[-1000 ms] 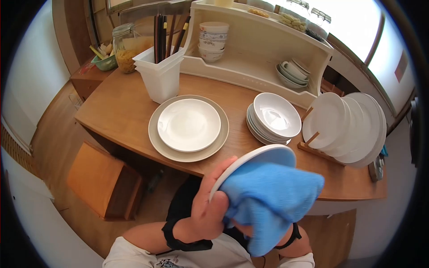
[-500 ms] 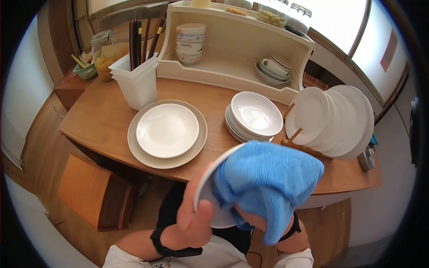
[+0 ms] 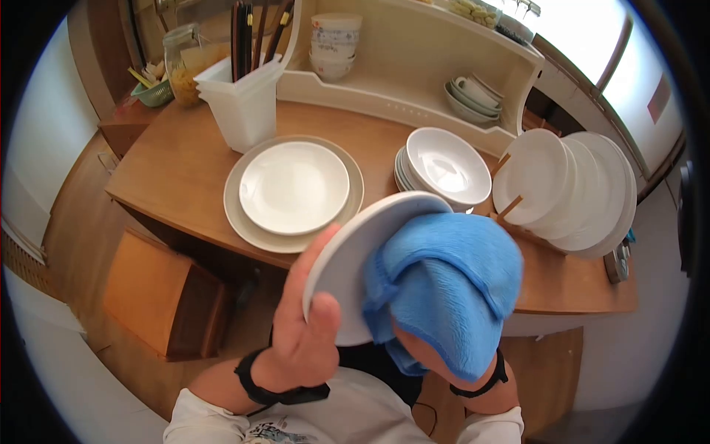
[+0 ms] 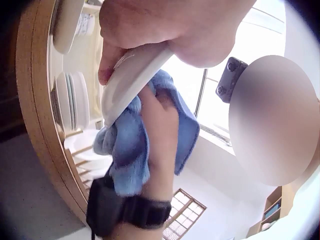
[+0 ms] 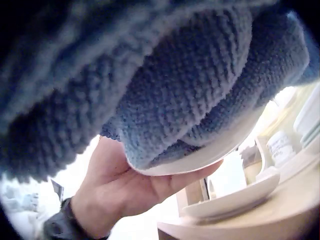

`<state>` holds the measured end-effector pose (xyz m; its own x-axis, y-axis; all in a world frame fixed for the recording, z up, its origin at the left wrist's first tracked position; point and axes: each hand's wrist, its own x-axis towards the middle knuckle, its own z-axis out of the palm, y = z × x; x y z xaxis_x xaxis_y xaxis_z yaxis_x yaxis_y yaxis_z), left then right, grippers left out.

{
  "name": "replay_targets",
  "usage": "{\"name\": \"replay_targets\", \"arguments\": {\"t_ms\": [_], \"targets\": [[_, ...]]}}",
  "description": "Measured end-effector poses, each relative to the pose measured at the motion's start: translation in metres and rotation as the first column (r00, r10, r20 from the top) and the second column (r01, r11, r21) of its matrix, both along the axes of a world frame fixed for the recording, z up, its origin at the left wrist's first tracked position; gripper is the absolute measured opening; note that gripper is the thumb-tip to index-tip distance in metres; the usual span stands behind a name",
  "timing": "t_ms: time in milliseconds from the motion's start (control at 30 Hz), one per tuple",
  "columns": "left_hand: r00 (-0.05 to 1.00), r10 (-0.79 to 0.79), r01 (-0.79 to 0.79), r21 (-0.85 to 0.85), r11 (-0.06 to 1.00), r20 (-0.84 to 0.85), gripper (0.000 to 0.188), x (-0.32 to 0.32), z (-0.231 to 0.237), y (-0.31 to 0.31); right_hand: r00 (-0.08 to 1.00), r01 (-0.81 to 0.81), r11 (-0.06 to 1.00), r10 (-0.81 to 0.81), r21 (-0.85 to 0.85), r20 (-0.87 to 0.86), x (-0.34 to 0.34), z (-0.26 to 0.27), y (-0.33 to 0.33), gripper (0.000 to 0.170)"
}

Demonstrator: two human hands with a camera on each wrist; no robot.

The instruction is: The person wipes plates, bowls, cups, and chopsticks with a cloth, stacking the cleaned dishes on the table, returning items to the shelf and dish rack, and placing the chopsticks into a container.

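In the head view a white plate (image 3: 347, 266) is held tilted over the person's lap, its left rim gripped by the left hand (image 3: 303, 333) with the thumb on the near face. A blue cloth (image 3: 451, 274) covers the right hand (image 3: 425, 348) and lies against the plate's face; its fingers are hidden. The left wrist view has the left hand (image 4: 170, 25) at the plate (image 4: 135, 75), with the cloth (image 4: 125, 150) draped round the other hand (image 4: 160, 120). Cloth (image 5: 185, 75) fills much of the right wrist view, above the plate rim (image 5: 200, 160).
On the wooden table (image 3: 170, 170) are two stacked plates (image 3: 294, 187), a bowl stack (image 3: 448, 166), a rack of upright plates (image 3: 532, 177) and a white chopstick container (image 3: 240, 103). Behind stands a shelf (image 3: 399, 81) with bowls. A wooden stool (image 3: 155, 296) is at lower left.
The plate has turned to show more of its inner face, and the left hand has moved left. The cloth has shifted over the plate with the right hand. The head view has also shifted.
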<state>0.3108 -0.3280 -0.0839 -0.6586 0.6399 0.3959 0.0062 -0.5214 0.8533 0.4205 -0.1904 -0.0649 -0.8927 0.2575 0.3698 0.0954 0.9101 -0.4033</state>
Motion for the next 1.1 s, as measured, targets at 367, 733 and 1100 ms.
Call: {"name": "replay_targets", "arguments": {"t_ms": [367, 733, 1100], "targets": [[0.999, -0.031, 0.033, -0.050, 0.998, 0.038, 0.078, -0.001, -0.004, 0.002, 0.711, 0.678, 0.476, -0.618, -0.560, 0.334, -0.032, 0.057, -0.019, 0.030], [0.997, -0.011, 0.019, -0.093, 0.995, 0.079, 0.090, 0.004, 0.007, 0.008, 0.717, 0.654, 0.485, -0.643, -0.581, 0.270, -0.080, 0.076, -0.016, 0.028], [0.995, -0.095, 0.095, 0.018, 0.995, -0.019, 0.071, 0.007, 0.000, 0.013, 0.842, 0.483, 0.750, -0.539, -0.451, 0.005, -0.064, 0.063, -0.001, 0.039]]}}
